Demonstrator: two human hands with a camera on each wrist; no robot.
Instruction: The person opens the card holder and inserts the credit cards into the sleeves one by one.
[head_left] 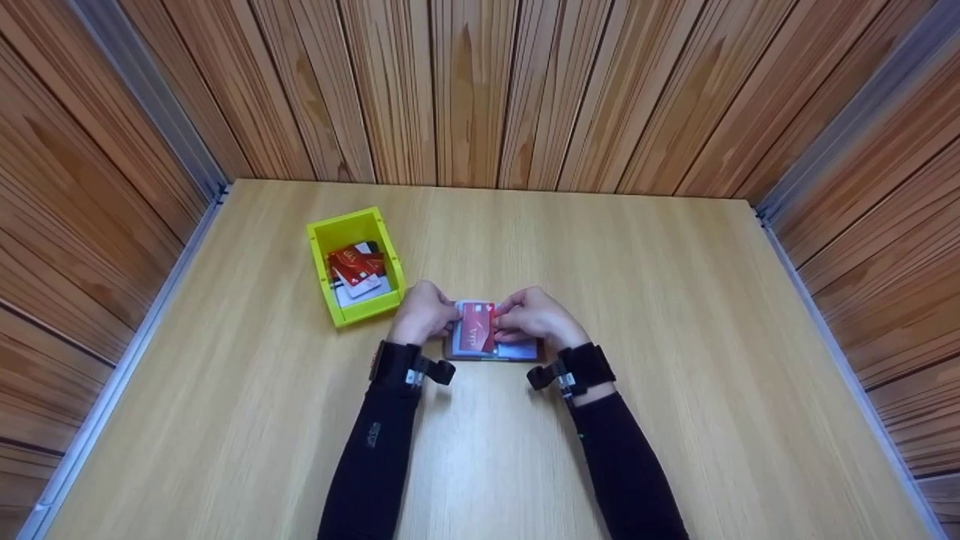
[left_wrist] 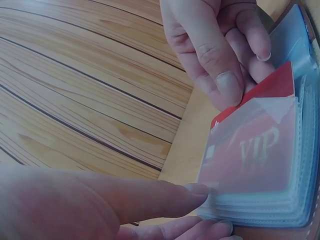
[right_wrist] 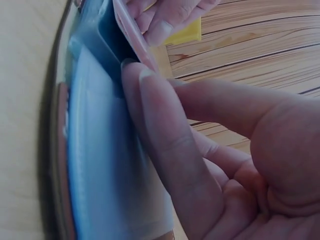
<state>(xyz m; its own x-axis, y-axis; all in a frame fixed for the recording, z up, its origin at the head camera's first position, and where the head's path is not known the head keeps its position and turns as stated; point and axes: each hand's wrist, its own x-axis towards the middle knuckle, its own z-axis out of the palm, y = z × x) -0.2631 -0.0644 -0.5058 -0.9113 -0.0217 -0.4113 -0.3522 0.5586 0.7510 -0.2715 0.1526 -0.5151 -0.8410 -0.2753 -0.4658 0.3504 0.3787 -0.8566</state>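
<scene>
On the table (head_left: 690, 322), the left hand (head_left: 424, 311) pinches the holder's (head_left: 517, 350) nine-o'clock edge; the right hand (head_left: 535, 315) pinches the red card (head_left: 476, 328), partly inside a sleeve (left_wrist: 245, 172). A bin (head_left: 371, 307) stands at the holder's ten o'clock.

Wood-plank walls (head_left: 472, 90) around a pale tabletop (head_left: 675, 300)
</scene>
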